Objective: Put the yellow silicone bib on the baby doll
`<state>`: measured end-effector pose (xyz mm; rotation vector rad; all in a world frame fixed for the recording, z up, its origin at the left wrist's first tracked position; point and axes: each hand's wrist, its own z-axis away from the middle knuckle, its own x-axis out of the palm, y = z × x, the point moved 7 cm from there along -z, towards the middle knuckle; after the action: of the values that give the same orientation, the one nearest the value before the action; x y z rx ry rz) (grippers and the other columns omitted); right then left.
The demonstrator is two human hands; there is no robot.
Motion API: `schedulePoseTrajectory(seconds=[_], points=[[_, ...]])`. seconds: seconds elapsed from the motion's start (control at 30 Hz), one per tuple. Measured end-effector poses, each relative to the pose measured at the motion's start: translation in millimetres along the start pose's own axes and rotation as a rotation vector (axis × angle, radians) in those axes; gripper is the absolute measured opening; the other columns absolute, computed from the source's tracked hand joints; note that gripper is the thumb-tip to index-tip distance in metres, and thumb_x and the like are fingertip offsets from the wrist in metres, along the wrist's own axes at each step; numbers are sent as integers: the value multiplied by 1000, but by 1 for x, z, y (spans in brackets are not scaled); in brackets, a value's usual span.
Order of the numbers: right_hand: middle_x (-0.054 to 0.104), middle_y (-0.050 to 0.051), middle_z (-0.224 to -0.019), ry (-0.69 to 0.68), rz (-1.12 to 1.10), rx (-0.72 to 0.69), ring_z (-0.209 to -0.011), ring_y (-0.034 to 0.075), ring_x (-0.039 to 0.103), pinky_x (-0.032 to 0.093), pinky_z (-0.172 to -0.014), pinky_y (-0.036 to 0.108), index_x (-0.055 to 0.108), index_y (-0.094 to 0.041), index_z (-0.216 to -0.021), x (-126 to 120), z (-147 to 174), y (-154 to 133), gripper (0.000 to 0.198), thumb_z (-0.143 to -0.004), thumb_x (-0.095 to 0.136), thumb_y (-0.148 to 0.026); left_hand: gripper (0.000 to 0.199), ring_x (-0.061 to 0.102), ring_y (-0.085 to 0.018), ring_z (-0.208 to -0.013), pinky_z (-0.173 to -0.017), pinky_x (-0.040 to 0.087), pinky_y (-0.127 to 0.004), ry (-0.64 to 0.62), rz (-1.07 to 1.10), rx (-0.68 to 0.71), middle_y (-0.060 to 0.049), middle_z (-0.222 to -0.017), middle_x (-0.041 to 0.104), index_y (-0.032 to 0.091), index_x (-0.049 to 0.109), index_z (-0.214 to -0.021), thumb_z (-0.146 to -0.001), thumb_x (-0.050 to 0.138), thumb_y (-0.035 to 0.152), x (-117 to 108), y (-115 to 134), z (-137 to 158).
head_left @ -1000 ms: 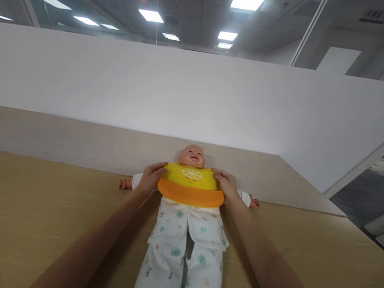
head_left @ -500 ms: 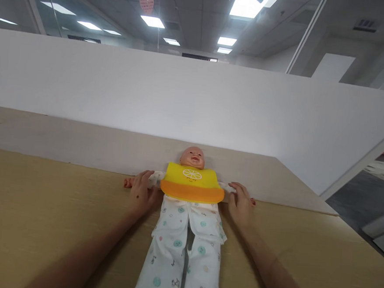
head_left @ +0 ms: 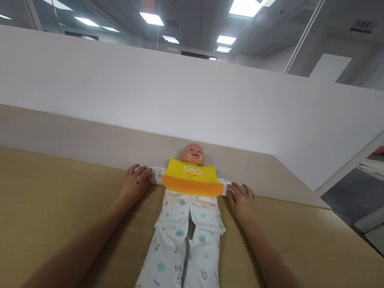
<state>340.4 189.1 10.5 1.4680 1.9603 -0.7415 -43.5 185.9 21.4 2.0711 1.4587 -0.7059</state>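
Observation:
A baby doll [head_left: 191, 154] lies on its back, its head away from me and both arms stretched out sideways. It wears a white printed top and trousers [head_left: 167, 252]. Over its chest lies a yellow bib [head_left: 192, 172] with a citrus-slice print and an orange lower pocket. My left hand [head_left: 136, 184] is closed over the doll's arm at the end of the left sleeve [head_left: 158, 175], covering the doll's hand. On the other side, my right hand [head_left: 242, 202] is closed over the end of the right sleeve [head_left: 223, 185]; the doll's hand there is hidden too.
The doll lies on a wood-toned table [head_left: 59, 200], its head and shoulders on a grey-beige strip [head_left: 90, 139] along the back. Behind stands a white partition [head_left: 133, 87] with glass above. Past the table's right side, floor shows.
Both my hands have slid outward along the doll's arms, the left one further. More of the sleeves shows, and the doll's hands are now covered. The view has shifted slightly.

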Motion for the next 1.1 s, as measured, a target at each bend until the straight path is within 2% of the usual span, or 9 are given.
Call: schedulePoseTrajectory(seconds=[0.1, 0.23, 0.37, 0.53, 0.87, 1.1], points=[[66, 7, -111, 13, -16, 8, -113, 30, 44, 36, -93, 46, 65, -20, -106, 3, -2, 5, 32, -89, 41, -31, 27, 52, -28, -104, -94, 40, -48, 33, 10, 6, -13, -97, 65, 20, 69, -96, -87, 46, 31, 3, -6, -4], [66, 8, -109, 18, -10, -18, -110, 29, 45, 38, -91, 44, 65, -18, -105, 9, -8, 9, 32, -89, 41, -33, 28, 49, -30, -107, -92, 42, -49, 22, 2, 9, -14, -103, 63, 20, 69, -96, -87, 47, 33, 11, -14, -9], [65, 10, -110, 41, -16, -38, -109, 28, 47, 39, -89, 44, 67, -19, -96, 13, -14, 12, 29, -88, 43, -33, 25, 48, -29, -108, -91, 44, -47, -7, 70, 25, -11, -103, 65, 20, 71, -87, -86, 49, 32, 16, -16, -13], [67, 10, -103, 58, -95, -53, -104, 26, 52, 40, -89, 43, 65, -19, -87, 16, -18, 17, 24, -87, 44, -31, 23, 49, -27, -106, -91, 45, -44, 19, 136, 24, -9, -99, 67, 20, 71, -83, -86, 50, 28, 11, -14, -16], [67, 10, -97, 97, -251, 63, -89, 22, 59, 40, -85, 39, 59, -20, -86, 11, -20, 27, 27, -89, 39, -38, 25, 53, -23, -91, -85, 46, -40, 66, 131, -22, -8, -92, 68, 18, 72, -84, -86, 49, 28, 3, -13, -19], [67, 9, -99, 9, -222, 45, -93, 24, 58, 39, -87, 40, 62, -20, -87, 19, -19, 25, 30, -88, 40, -41, 28, 56, -22, -85, -84, 46, -41, 56, 152, -32, -9, -90, 68, 17, 71, -82, -87, 47, 29, 5, -14, -19]])
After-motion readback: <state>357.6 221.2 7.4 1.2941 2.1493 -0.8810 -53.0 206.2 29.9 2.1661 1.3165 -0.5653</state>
